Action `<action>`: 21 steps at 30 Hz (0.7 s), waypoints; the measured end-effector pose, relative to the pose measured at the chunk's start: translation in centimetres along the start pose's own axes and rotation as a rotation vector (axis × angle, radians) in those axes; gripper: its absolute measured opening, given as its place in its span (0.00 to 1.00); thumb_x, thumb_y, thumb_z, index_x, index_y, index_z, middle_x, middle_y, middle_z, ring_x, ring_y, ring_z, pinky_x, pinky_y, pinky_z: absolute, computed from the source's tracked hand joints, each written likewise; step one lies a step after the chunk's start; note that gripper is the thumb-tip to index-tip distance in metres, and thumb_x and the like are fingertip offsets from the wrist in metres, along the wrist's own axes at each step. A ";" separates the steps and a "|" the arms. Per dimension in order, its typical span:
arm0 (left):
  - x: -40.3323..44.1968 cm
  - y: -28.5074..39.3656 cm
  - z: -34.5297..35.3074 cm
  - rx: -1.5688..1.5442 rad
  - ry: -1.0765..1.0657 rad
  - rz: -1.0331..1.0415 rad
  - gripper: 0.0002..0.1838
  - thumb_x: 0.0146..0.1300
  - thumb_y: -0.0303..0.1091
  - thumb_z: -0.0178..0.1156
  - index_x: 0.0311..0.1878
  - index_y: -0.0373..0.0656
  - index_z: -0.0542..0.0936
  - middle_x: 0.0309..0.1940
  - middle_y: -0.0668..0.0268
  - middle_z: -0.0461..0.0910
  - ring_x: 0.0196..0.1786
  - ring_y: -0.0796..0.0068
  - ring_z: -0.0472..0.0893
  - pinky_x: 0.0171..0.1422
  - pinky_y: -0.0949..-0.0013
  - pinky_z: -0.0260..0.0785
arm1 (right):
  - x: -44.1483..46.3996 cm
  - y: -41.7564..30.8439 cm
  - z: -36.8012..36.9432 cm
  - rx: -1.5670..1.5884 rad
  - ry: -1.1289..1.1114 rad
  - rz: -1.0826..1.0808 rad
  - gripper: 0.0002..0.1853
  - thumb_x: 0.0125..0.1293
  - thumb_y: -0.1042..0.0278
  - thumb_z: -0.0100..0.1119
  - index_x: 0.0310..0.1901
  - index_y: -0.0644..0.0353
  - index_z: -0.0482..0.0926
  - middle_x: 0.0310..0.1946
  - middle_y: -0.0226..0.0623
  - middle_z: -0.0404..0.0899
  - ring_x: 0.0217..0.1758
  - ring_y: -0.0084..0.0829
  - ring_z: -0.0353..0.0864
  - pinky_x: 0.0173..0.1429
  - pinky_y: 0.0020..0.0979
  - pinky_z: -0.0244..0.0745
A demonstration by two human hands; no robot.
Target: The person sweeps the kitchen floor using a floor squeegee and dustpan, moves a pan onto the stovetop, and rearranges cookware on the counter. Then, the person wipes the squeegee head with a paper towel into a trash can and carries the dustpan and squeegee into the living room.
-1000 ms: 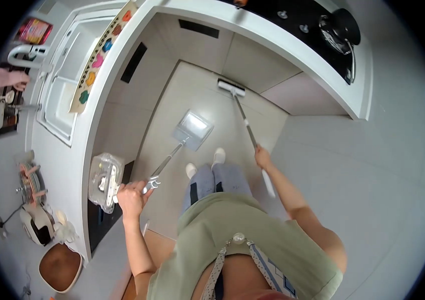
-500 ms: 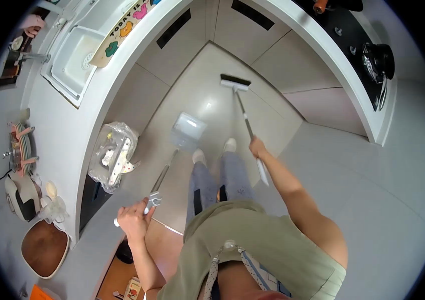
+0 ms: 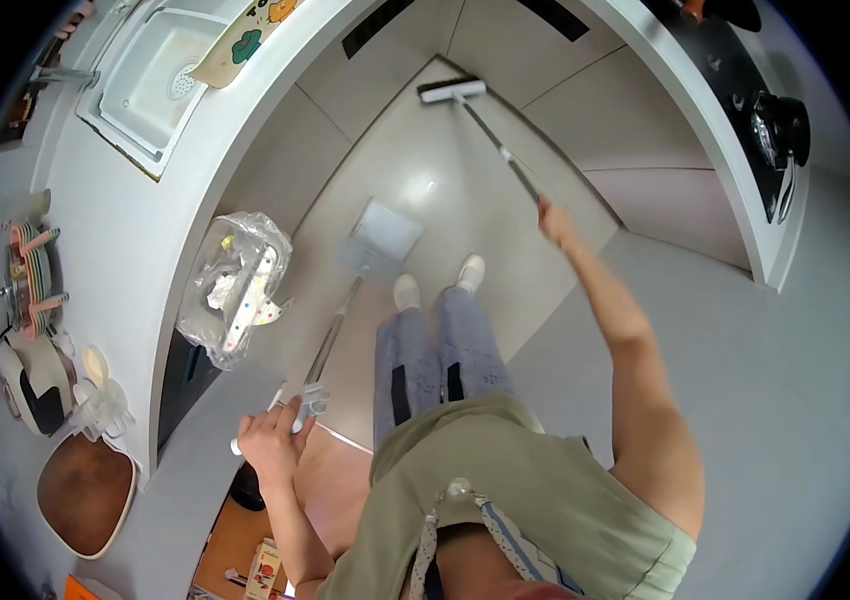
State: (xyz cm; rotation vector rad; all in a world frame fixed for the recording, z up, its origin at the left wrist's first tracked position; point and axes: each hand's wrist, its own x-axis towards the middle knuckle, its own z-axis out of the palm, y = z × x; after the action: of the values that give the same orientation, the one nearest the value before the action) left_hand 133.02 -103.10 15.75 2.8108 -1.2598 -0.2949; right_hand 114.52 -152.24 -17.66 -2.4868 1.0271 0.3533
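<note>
My right hand (image 3: 560, 222) is closed round the handle of a broom (image 3: 507, 155), stretched out to the right and forward. The broom's white head with dark bristles lies on the floor near the corner between the cabinets. My left hand (image 3: 270, 437) grips the white upper end of a long-handled dustpan (image 3: 388, 230), beside my left hip. Its pale, see-through pan rests on the floor ahead of my feet, left of the broom. A clear clip sits on the dustpan's pole just beyond my left fingers.
Cabinets (image 3: 585, 110) border the floor (image 3: 425, 190) ahead. A clear plastic bag bin (image 3: 235, 290) hangs on the left cabinet side. The counter (image 3: 180, 190) holds a sink (image 3: 150, 90); a stove with a pot (image 3: 783, 130) stands at the right.
My right hand has pushed the broom forward, its head now closer to the cabinet corner. The dustpan has shifted slightly, still in my left hand. The whole view has moved a little.
</note>
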 end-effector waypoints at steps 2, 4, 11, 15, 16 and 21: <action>-0.1 -0.3 0.3 -0.015 0.006 0.008 0.14 0.35 0.40 0.67 0.28 0.48 0.78 0.16 0.71 0.71 0.18 0.73 0.69 0.27 0.71 0.54 | 6.7 -2.8 -3.8 -0.166 -0.120 0.022 0.15 0.62 0.65 0.35 0.48 0.54 0.68 0.32 0.51 0.75 0.36 0.49 0.75 0.39 0.48 0.70; 0.0 -0.2 0.4 -0.005 0.015 0.019 0.14 0.35 0.40 0.67 0.28 0.48 0.78 0.15 0.71 0.71 0.18 0.73 0.69 0.27 0.71 0.54 | 10.5 -5.6 -5.8 -0.263 -0.156 0.024 0.16 0.62 0.66 0.35 0.50 0.51 0.68 0.39 0.47 0.75 0.43 0.46 0.75 0.45 0.45 0.70; 1.0 0.1 -0.1 -0.007 0.026 0.005 0.14 0.36 0.42 0.66 0.26 0.47 0.79 0.13 0.70 0.69 0.17 0.72 0.68 0.26 0.71 0.54 | 11.9 -3.4 -6.6 -0.295 -0.202 0.229 0.21 0.61 0.68 0.36 0.57 0.41 0.62 0.47 0.41 0.72 0.51 0.41 0.71 0.51 0.40 0.68; 1.3 -0.2 0.0 0.012 0.005 -0.010 0.14 0.36 0.43 0.65 0.27 0.46 0.79 0.13 0.70 0.69 0.17 0.72 0.68 0.26 0.72 0.54 | 6.6 3.1 -5.3 -0.269 -0.264 0.266 0.21 0.61 0.68 0.35 0.58 0.43 0.61 0.47 0.44 0.72 0.51 0.42 0.71 0.53 0.39 0.66; 1.4 -0.3 0.1 0.005 0.014 0.000 0.14 0.37 0.43 0.65 0.27 0.46 0.79 0.13 0.70 0.69 0.17 0.72 0.68 0.26 0.72 0.54 | 5.0 5.2 -3.7 -0.268 -0.296 0.285 0.21 0.61 0.67 0.34 0.58 0.46 0.60 0.47 0.46 0.72 0.51 0.44 0.70 0.53 0.40 0.66; 2.1 -0.2 -0.2 -0.001 0.022 0.018 0.13 0.37 0.42 0.65 0.28 0.47 0.80 0.14 0.70 0.69 0.18 0.72 0.68 0.27 0.71 0.55 | -10.2 7.5 1.6 0.060 -0.294 0.456 0.29 0.65 0.46 0.25 0.41 0.62 0.74 0.35 0.55 0.75 0.42 0.49 0.74 0.45 0.40 0.69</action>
State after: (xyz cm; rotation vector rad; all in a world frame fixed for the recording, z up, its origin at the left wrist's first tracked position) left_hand 134.56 -104.53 15.64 2.7926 -1.2794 -0.2631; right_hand 101.97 -150.10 -17.28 -2.0477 1.4407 0.7849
